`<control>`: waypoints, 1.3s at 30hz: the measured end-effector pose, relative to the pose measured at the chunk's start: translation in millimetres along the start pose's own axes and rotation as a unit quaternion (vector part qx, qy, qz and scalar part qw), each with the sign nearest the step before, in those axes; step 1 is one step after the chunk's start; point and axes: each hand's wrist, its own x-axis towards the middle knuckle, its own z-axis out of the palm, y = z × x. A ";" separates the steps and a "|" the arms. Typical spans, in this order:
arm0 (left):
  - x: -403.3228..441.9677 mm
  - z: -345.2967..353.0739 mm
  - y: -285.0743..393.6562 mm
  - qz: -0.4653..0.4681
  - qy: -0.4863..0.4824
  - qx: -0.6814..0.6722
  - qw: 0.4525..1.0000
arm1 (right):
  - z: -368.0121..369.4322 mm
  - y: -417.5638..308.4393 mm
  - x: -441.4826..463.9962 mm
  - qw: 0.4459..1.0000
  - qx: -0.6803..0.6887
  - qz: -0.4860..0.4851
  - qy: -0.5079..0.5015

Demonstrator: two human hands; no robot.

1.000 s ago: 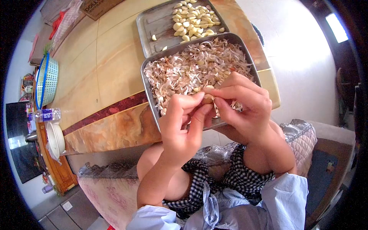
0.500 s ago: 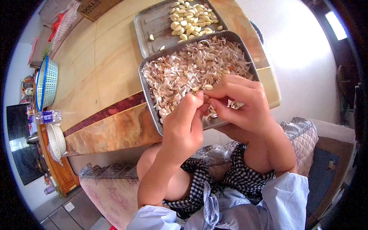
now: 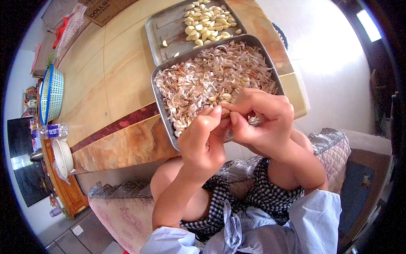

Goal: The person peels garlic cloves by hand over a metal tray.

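Over the near edge of a metal tray [image 3: 160,99] heaped with garlic skins [image 3: 198,86], my two hands meet at the fingertips. My left hand [image 3: 205,142] and my right hand [image 3: 266,120] are both closed in a pinch on a small garlic clove [image 3: 226,111], which the fingers largely cover. Just beyond the fingertips, a few pale cloves [image 3: 226,97] lie on the skins. Behind this tray, a second metal tray [image 3: 163,31] holds many peeled garlic cloves [image 3: 207,23], mostly on its right side.
Both trays rest on a stone-topped table [image 3: 127,55]. Toward the left edge are a blue-rimmed basket [image 3: 54,93], a plastic bottle [image 3: 54,131] and a white bowl [image 3: 62,156]. A cardboard box [image 3: 103,10] sits at the far side. My knees are below the table edge.
My fingertips have dropped slightly and my right thumb has shifted, with both hands still pinched together. The trays appear slightly further left and the view has moved a little.
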 end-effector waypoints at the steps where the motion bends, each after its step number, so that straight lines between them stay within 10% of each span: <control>1: 1.9 1.1 1.1 0.003 0.019 -0.027 0.999 | 0.5 0.3 -0.9 1.000 0.000 0.000 0.000; 7: 12.6 -1.3 15.0 -0.121 -0.009 -0.195 0.973 | 1.1 -1.3 -1.4 0.997 0.029 0.057 0.033; 10: 19.6 -3.6 14.7 -0.134 -0.031 -0.221 0.965 | 1.6 -5.4 -0.9 0.939 0.262 0.222 0.022; 19: 20.5 -3.9 16.8 -0.228 0.020 -0.409 0.883 | -2.2 1.1 -4.5 0.974 0.165 0.151 0.027; 30: 20.5 -9.1 9.1 -0.174 0.026 -0.378 0.909 | -11.4 19.2 9.5 0.987 -0.141 0.068 0.029; 39: 13.5 -8.9 12.0 -0.138 0.013 -0.274 0.952 | -9.5 -1.4 9.7 0.997 0.030 -0.074 -0.015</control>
